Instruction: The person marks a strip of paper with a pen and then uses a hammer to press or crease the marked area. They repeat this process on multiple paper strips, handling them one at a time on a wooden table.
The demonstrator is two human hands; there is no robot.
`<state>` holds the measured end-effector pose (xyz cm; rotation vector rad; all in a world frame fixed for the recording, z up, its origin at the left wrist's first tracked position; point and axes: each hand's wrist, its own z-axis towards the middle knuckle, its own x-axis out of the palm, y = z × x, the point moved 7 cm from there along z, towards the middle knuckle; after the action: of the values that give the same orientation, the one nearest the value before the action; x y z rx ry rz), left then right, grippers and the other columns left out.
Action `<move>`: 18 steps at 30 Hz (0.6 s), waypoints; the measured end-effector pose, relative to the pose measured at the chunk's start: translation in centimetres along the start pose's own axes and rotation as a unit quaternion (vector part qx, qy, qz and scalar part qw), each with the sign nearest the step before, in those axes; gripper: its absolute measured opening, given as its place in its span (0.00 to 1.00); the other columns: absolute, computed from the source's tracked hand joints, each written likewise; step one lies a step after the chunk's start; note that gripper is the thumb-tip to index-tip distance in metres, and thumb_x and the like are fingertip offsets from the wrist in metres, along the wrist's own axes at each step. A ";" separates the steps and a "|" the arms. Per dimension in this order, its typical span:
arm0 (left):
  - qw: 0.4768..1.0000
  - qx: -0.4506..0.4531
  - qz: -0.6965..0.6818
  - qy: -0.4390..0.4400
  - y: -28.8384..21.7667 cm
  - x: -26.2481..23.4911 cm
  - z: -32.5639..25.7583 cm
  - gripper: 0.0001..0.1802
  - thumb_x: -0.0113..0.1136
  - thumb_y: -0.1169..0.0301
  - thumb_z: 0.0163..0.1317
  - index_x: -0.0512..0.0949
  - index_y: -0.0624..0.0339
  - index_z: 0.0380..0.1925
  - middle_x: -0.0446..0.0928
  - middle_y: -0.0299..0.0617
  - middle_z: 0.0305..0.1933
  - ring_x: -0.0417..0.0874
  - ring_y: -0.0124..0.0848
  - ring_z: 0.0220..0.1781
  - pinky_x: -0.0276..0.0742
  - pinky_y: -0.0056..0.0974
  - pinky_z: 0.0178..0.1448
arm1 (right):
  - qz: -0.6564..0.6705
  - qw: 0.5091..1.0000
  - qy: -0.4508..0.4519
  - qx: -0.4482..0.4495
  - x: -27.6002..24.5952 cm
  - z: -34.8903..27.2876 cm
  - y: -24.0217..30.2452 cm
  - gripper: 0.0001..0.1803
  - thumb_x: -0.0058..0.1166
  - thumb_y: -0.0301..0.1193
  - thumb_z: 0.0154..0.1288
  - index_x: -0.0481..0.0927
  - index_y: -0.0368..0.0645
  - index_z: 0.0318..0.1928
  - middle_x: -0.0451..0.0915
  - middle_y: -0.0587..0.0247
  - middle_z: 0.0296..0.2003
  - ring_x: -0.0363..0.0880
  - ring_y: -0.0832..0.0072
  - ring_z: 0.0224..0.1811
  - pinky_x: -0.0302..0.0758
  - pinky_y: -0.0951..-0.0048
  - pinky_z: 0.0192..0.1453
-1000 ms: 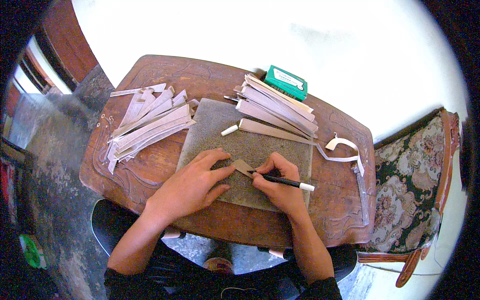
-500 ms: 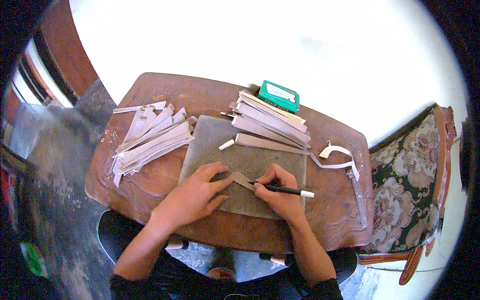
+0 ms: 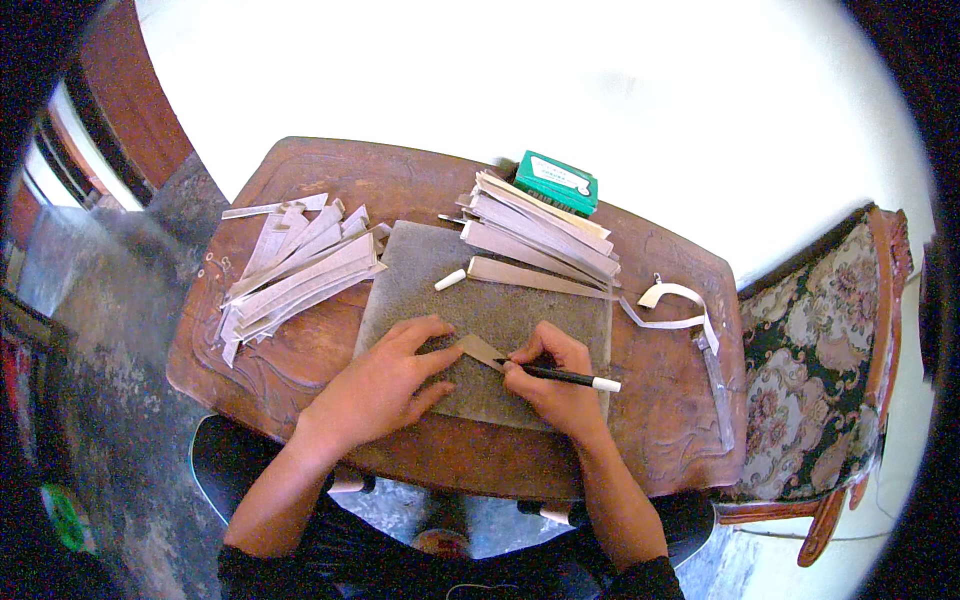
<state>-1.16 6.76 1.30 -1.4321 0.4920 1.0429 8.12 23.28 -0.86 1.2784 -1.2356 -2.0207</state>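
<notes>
My right hand (image 3: 562, 388) pinches a black marker (image 3: 575, 377) with a white end. The marker's tip is at a short greyish-beige strip (image 3: 478, 350) lying on the grey-brown mat (image 3: 425, 275). My left hand (image 3: 385, 385) lies on the mat with its fingers apart, the index fingertip touching the strip's left end. Part of the strip's right end is hidden by my right hand. A small white marker cap (image 3: 451, 280) rests on the mat beyond my hands.
Loose strips (image 3: 315, 280) are heaped on the left of the wooden table (image 3: 420, 455). More strips (image 3: 540, 240) fan out across the mat's far edge, near a green box (image 3: 556, 182). A curled pale band (image 3: 680, 292) lies at right. A floral-upholstered chair (image 3: 820, 370) stands beside the table.
The view has shifted slightly, so the table sits a little higher. Both hands keep nearly the same places, and the marker has moved very slightly at the strip.
</notes>
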 end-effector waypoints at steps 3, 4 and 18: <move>1.000 -0.006 -0.005 0.000 0.1 0.0 -0.1 0.22 0.63 0.66 0.62 0.78 0.57 0.56 0.69 0.51 0.65 0.68 0.51 0.69 0.64 0.48 0.73 | -0.011 1.000 -0.007 -0.024 -0.1 -0.1 0.4 0.13 0.66 0.30 0.45 0.74 0.40 0.25 0.75 0.59 0.23 0.76 0.66 0.26 0.71 0.67 0.31; 1.000 0.005 0.000 -0.007 0.0 0.0 -0.1 0.22 0.63 0.67 0.61 0.77 0.60 0.55 0.70 0.52 0.64 0.69 0.52 0.68 0.65 0.48 0.72 | -0.010 1.000 -0.006 -0.018 -0.1 0.0 0.3 0.13 0.66 0.30 0.45 0.74 0.40 0.25 0.75 0.58 0.23 0.76 0.66 0.26 0.71 0.68 0.31; 0.999 0.025 0.011 -0.025 -0.5 -0.5 0.1 0.22 0.63 0.69 0.60 0.77 0.64 0.53 0.70 0.55 0.61 0.70 0.53 0.65 0.67 0.47 0.70 | -0.011 1.000 0.004 -0.021 0.1 0.2 0.0 0.13 0.66 0.30 0.45 0.73 0.40 0.24 0.75 0.57 0.24 0.77 0.64 0.26 0.72 0.67 0.31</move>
<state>-1.01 6.78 2.00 -1.3562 0.4964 1.0748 7.89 23.29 -0.93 1.2842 -1.1732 -2.0443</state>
